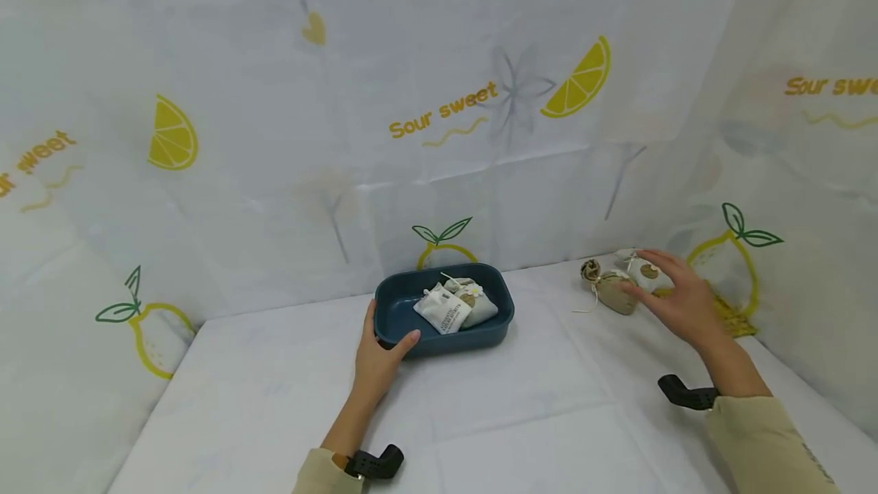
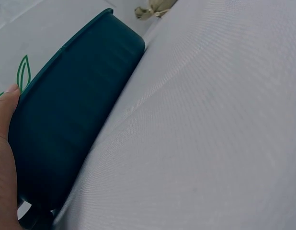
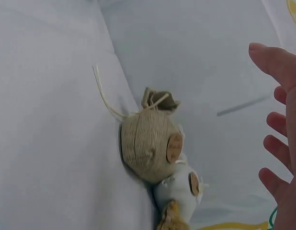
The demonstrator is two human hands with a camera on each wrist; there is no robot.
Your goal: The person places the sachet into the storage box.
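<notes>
My left hand (image 1: 376, 363) grips the left end of a dark blue rectangular dish (image 1: 453, 343), its thumb at the front rim and fingers along the left side. Inside the dish, a white printed sachet (image 1: 442, 309) leans against a greyish drawstring sachet (image 1: 482, 309) with a small flower. Over on the right, my right hand (image 1: 682, 302) hovers with fingers spread above a tan burlap sachet (image 3: 150, 143) tied with cord. Beside that one is a white sachet (image 3: 179, 191) with a round brown tag. In the right wrist view the hand is apart from both.
A yellow-brown woven item (image 1: 735, 319) lies at the right edge of the table, partly behind the right hand. White lemon-printed cloth (image 1: 288, 136) hangs as walls at the back and sides. White cloth (image 1: 480, 425) also covers the table.
</notes>
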